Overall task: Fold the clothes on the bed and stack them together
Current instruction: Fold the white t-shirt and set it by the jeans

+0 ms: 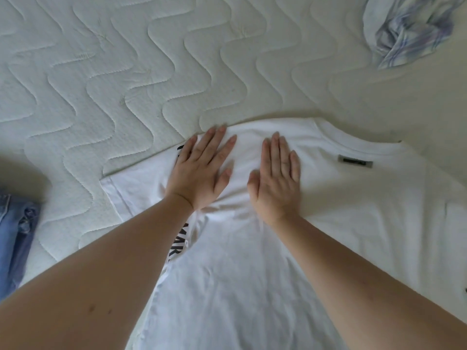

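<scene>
Hands, left (199, 170) and right (275, 183), pressed flat with fingers straight on limp, light white cotton T-shirt (341, 210) at mid-frame; likely best pinched at hem or shoulder seams.

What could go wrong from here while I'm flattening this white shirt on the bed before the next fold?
Both hands, left and right, press flat on the white T-shirt. Fabric puckers between the wrists, so a crease may get folded in. The side with black lettering is already turned under unevenly, which may skew the fold. The crumpled striped garment and the denim piece lie far apart, so stacking will need reaching.
</scene>
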